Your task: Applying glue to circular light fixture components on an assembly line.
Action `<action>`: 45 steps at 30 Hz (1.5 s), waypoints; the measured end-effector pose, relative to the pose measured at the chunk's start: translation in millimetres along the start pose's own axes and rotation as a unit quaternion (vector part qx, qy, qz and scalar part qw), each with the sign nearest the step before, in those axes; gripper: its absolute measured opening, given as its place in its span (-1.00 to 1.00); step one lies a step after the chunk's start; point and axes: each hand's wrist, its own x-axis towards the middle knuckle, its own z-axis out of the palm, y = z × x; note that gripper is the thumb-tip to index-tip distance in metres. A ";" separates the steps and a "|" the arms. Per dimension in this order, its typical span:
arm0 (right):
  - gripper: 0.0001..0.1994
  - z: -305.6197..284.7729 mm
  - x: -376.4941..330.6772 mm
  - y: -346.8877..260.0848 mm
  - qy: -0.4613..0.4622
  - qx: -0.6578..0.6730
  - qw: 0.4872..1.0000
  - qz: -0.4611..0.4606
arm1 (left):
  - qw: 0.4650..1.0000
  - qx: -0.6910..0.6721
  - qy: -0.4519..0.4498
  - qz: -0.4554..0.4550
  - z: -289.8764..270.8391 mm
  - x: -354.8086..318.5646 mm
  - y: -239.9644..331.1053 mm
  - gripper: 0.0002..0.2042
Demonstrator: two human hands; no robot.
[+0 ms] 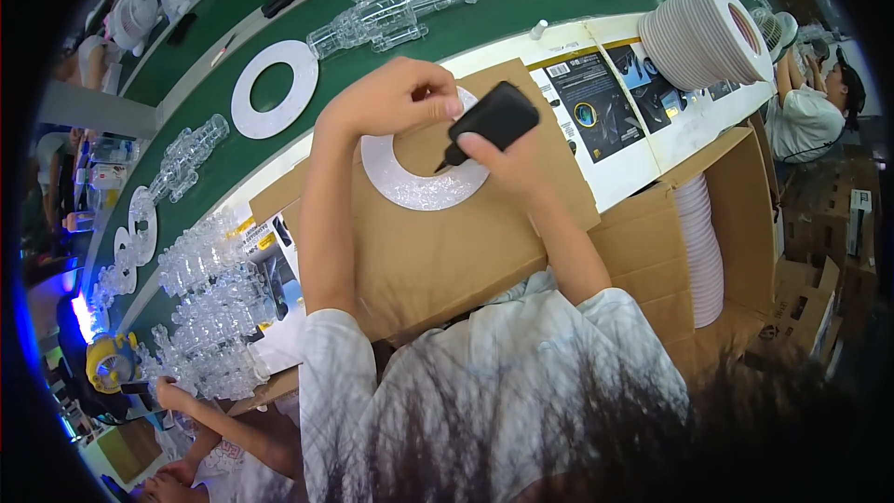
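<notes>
A flat white ring (419, 188) with a speckled, shiny face lies on a brown cardboard sheet (447, 251) in front of me. In my right hand (507, 163) is a black squeeze bottle (503, 116), tilted so that its narrow tip points down over the ring's open middle. My left hand (396, 98) reaches across the ring's far left part, fingers curled and pinched at its far edge. The hand and bottle hide some of that edge.
A stack of white rings (698, 37) stands right; more rings fill an open carton (703, 251). Another ring (275, 88) and a clear plastic assembly (391, 14) lie on the green surface. Many clear parts (214, 307) sit left, beside a co-worker's hand (172, 396).
</notes>
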 end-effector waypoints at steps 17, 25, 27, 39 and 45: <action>-0.55 -43.1 -30.8 61.7 0.112 0.611 0.777 0.101 | 0.902 0.419 0.020 -0.097 -15.9 12.4 -7.3 -0.61; -0.56 -33.8 -40.7 64.5 0.114 0.649 0.750 0.063 | 0.824 0.562 0.076 0.023 -130.9 157.3 53.6 -0.66; -0.52 -34.2 -44.2 54.9 0.098 0.639 0.757 0.095 | 0.814 0.578 0.048 0.027 -156.0 215.3 41.8 -0.67; -0.59 -43.6 -41.0 6.9 0.127 0.619 0.758 0.162 | 0.794 0.589 -0.103 -0.111 -151.3 346.5 -99.5 -0.63; -0.63 -46.1 -39.1 6.1 0.140 0.634 0.746 0.147 | 0.826 0.562 0.017 -0.028 -125.3 347.0 -1.4 -0.46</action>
